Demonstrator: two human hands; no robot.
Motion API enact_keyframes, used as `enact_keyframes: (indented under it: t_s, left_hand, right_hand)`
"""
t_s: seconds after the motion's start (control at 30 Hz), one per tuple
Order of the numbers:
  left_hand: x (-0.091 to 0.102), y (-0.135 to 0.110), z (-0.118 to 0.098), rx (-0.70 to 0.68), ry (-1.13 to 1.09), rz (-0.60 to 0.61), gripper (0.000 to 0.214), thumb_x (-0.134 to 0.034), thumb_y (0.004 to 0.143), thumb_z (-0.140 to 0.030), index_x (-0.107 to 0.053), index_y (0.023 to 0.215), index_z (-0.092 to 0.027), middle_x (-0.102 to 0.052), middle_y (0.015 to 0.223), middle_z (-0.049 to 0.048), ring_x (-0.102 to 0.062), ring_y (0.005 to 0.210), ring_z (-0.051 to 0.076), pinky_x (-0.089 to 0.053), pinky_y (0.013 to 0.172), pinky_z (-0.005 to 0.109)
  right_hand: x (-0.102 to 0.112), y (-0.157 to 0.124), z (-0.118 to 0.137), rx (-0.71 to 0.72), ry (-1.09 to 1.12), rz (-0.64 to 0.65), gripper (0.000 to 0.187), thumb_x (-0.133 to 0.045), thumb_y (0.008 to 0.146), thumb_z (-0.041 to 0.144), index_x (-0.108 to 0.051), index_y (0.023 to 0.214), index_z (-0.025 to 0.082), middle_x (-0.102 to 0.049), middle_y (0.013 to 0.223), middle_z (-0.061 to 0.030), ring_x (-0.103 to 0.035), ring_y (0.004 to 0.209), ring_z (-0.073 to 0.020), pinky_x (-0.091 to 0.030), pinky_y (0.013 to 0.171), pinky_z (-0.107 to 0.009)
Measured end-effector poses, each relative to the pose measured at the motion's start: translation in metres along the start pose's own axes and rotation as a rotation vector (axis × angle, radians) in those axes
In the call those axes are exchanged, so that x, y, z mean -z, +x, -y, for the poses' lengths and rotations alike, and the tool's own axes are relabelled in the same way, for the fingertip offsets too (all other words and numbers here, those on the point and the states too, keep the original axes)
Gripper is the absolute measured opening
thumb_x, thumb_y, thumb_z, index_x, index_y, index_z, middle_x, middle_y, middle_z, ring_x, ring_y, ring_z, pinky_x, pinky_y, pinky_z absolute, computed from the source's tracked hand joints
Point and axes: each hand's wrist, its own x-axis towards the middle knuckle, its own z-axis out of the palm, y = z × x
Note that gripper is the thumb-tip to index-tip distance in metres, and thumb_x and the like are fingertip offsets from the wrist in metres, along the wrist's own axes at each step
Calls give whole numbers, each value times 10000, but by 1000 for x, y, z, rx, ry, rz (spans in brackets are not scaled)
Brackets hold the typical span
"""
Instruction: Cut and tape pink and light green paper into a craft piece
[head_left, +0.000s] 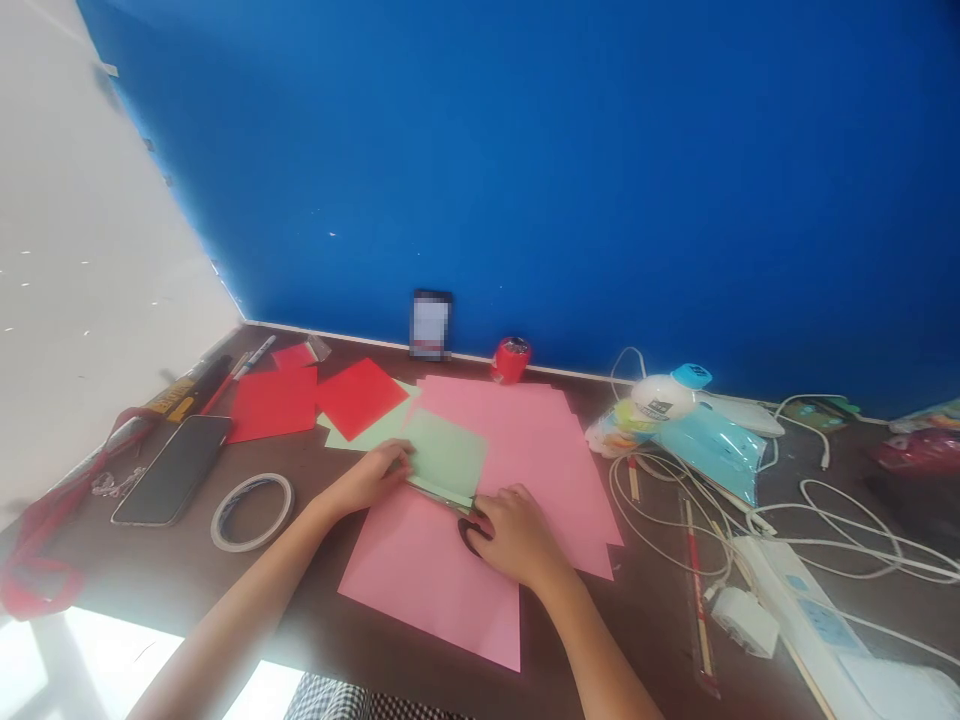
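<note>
A light green sheet of paper (446, 452) lies over pink sheets (450, 570) in the middle of the desk. My left hand (381, 472) is closed on the sheet's left corner, fingertips at its edge. In my right hand (517, 530) is a pair of scissors (471, 535) with black handles. Its blades lie along the near edge of the green sheet, where a narrow strip shows. How far the blades are apart is too small to tell. Red paper squares (361, 398) and more green paper rest to the left of the sheet.
A roll of tape (253, 512) and a phone (174, 470) lie at left. A red tin (511, 360) stands near the blue wall. On the right are a white bottle (664, 397), tangled white cables (671, 540), wrapped chopsticks (697, 590) and a power strip (806, 610).
</note>
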Motion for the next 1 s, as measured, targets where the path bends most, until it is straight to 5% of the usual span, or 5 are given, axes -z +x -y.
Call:
enact_keyframes:
  t_s: [1.0]
  left_hand:
    - [2, -1, -2, 22, -10, 5, 200, -411, 841, -375, -486, 768, -204, -505, 1216, 85, -464, 1136, 231, -385, 942, 380]
  right_hand:
    - [-1, 1, -1, -8, 1, 5, 162, -518, 726, 222, -456, 580, 192, -529, 548, 24, -440, 578, -132, -259, 661, -275]
